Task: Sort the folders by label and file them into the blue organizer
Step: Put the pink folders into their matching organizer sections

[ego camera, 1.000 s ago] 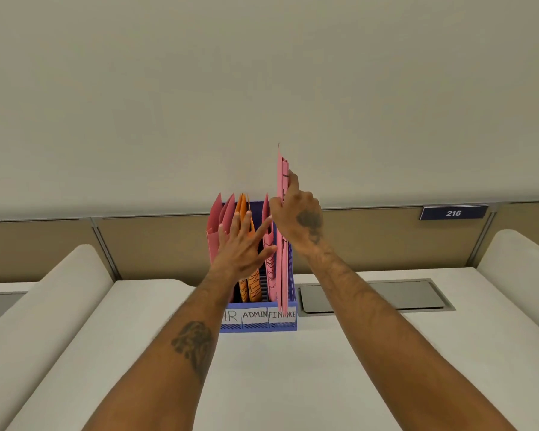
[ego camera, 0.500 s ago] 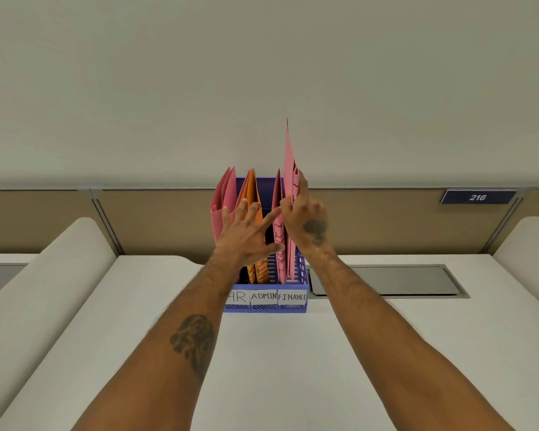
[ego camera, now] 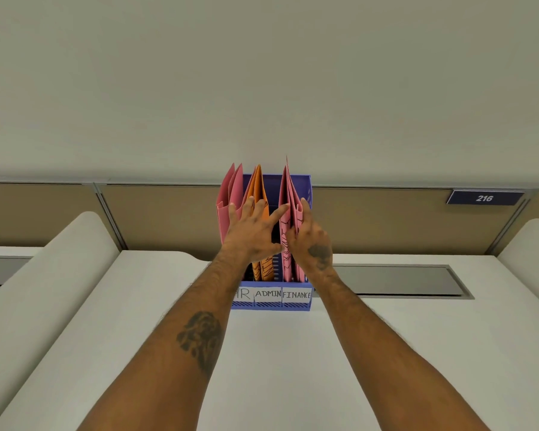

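Note:
The blue organizer (ego camera: 307, 185) stands on the white desk against the partition, its front labelled HR, ADMIN and FINANCE. Pink folders (ego camera: 229, 197) fill the HR slot and orange folders (ego camera: 257, 189) the ADMIN slot. In the FINANCE slot stand pink folders (ego camera: 288, 197). My right hand (ego camera: 310, 241) grips the rightmost pink folder there, low in the slot. My left hand (ego camera: 252, 228) has its fingers spread, resting against the orange folders with the index finger touching a pink folder in FINANCE.
The white desk (ego camera: 277, 353) has a grey cable hatch (ego camera: 395, 279) right of the organizer. Rounded white dividers (ego camera: 53, 275) flank both sides. A tan partition carries a blue plate reading 216 (ego camera: 484, 198).
My right hand has lowered the pink folder from high above the organizer down into the FINANCE slot. My left hand stayed spread against the folders.

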The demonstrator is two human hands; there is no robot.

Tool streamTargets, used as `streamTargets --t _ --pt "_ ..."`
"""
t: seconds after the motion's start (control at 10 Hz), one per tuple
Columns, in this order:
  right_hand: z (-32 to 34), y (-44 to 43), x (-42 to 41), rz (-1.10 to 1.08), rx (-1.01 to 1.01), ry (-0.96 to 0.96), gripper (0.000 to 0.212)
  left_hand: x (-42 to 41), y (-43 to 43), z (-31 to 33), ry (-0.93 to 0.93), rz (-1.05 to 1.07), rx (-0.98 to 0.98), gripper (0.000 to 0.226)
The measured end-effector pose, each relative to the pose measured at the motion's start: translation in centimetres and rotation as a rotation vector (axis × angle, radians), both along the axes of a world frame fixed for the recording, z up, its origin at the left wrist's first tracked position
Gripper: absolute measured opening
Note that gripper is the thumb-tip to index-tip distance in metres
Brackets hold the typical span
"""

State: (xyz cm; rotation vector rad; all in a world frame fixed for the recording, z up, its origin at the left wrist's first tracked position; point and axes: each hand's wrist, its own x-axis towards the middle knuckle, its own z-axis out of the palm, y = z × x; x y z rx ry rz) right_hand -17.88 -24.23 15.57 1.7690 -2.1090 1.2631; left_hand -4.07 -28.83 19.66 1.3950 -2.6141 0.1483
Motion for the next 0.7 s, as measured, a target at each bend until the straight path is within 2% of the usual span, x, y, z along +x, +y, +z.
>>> streamTargets --t 0.3,0.5,0.7 --pt "-0.2 -0.2 0.3 -0.093 0.176 -0.064 0.07 0.0 0.2 0.2 -0.015 0.009 0.035 0.099" --pt "-0.4 0.8 0.1 -0.122 0.215 -0.083 0.068 0.2 0.3 0.5 -0.026 0.015 0.046 0.102" --pt "-1.2 3.3 -0.5 -0.111 0.23 -0.095 0.063 1.1 2.2 -0.7 0.044 0.033 -0.005 0.098"
